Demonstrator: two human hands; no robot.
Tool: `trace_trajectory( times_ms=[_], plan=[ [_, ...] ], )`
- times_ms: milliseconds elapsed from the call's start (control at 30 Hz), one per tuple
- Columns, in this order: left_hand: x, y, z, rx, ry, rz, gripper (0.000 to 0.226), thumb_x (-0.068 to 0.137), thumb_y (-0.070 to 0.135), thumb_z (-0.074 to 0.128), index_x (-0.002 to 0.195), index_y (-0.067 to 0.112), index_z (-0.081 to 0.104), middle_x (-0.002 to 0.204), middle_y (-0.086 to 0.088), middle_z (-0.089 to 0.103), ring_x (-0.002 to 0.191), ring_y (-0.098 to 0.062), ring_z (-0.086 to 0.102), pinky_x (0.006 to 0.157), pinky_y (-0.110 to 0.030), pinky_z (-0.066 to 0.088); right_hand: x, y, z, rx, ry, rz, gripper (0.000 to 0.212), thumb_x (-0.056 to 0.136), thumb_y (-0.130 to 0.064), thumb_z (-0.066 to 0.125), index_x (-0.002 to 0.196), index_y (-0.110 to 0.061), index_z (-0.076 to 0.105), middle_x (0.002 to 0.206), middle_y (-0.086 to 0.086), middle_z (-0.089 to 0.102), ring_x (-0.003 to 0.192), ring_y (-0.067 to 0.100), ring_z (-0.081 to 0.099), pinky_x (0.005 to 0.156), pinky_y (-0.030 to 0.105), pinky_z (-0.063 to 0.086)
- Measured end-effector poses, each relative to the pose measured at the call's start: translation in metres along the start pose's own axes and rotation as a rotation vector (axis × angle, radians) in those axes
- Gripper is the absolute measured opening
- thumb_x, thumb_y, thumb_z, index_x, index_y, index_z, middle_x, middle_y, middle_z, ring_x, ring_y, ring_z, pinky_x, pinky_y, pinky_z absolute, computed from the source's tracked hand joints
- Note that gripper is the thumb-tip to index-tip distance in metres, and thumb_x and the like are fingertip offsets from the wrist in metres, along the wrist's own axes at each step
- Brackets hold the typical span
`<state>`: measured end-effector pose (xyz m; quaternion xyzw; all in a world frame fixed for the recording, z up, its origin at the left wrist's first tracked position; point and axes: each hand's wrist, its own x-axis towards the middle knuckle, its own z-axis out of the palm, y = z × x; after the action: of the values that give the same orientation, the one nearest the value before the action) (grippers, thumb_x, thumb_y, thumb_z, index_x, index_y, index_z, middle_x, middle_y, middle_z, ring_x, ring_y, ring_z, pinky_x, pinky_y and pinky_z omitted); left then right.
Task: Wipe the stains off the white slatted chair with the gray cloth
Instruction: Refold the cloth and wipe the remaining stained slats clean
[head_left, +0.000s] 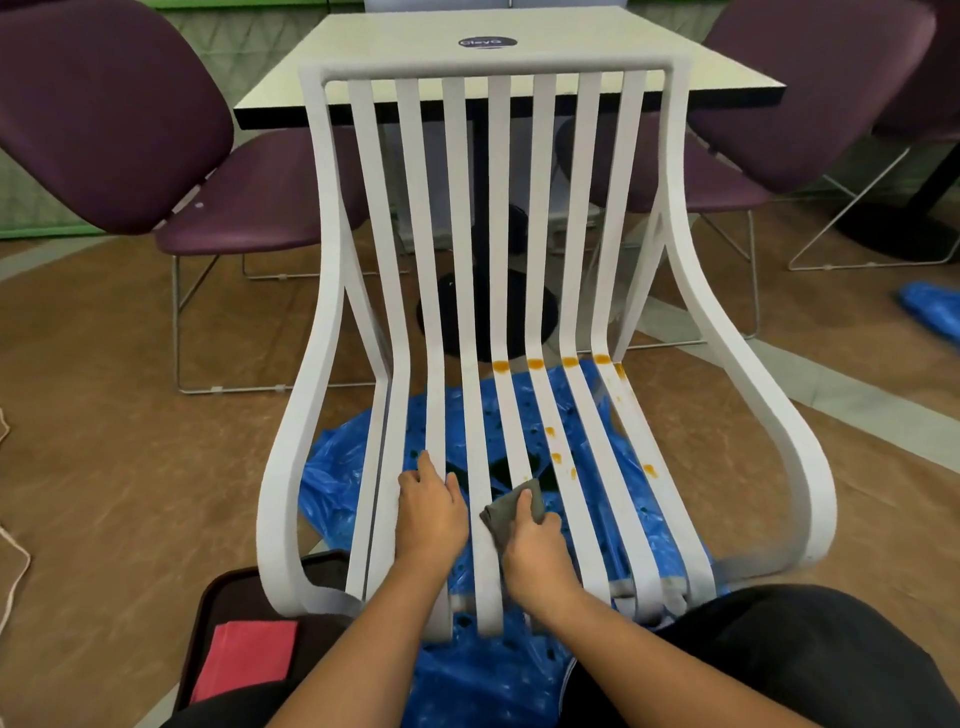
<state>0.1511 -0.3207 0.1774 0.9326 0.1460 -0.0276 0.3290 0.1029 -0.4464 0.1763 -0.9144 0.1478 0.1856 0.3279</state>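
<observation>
The white slatted chair (545, 218) faces me and fills the middle of the head view. Orange stains (535, 364) run in a row across the right slats at the bend of the seat. Smaller orange spots (555, 457) dot the right seat slats nearer me. My right hand (537, 551) grips the gray cloth (511, 512) and presses it on a middle seat slat, just below the lowest spots. My left hand (428, 512) rests on the left seat slats, its fingers over a slat.
A blue plastic sheet (337, 478) lies on the floor under the chair. A dark tray (218, 613) with a red cloth (244, 660) sits at lower left. Behind the chair stand a white table (395, 47) and purple chairs (104, 114) on both sides.
</observation>
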Motion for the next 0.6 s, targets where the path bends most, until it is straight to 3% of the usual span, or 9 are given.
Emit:
trace_trajectory(
  times_ms=[167,333,600],
  plan=[
    [0.026,0.001,0.006,0.063,0.009,-0.031,0.055,0.107,0.039,0.033,0.157,0.020,0.019,0.128,-0.012,0.052,0.096,-0.028,0.062,0.067,-0.036,0.043,0.042,-0.017,-0.005,-0.092,0.030,-0.013,0.080,0.102,-0.018,0.047,0.158,-0.018,-0.010,0.144,0.023,0.029,0.114,0.032,0.051,0.097,0.041,0.050],
    [0.032,-0.006,0.022,0.052,0.038,-0.014,0.052,0.107,0.035,0.028,0.156,0.018,0.019,0.101,-0.006,0.064,0.082,-0.022,0.062,0.068,-0.039,0.053,0.096,-0.041,-0.016,-0.205,0.057,-0.013,0.093,0.099,-0.018,0.057,0.157,-0.012,-0.016,0.150,0.027,0.023,0.122,0.037,0.050,0.101,0.043,0.049],
    [0.040,-0.011,0.028,-0.028,0.030,-0.015,0.050,0.108,0.033,0.030,0.155,0.020,0.021,0.091,-0.002,0.063,0.076,-0.016,0.057,0.069,-0.036,0.052,0.184,-0.076,-0.033,-0.259,0.085,-0.039,0.086,0.100,-0.020,0.053,0.159,-0.012,-0.010,0.147,0.030,0.029,0.115,0.040,0.057,0.095,0.045,0.050]
  ],
)
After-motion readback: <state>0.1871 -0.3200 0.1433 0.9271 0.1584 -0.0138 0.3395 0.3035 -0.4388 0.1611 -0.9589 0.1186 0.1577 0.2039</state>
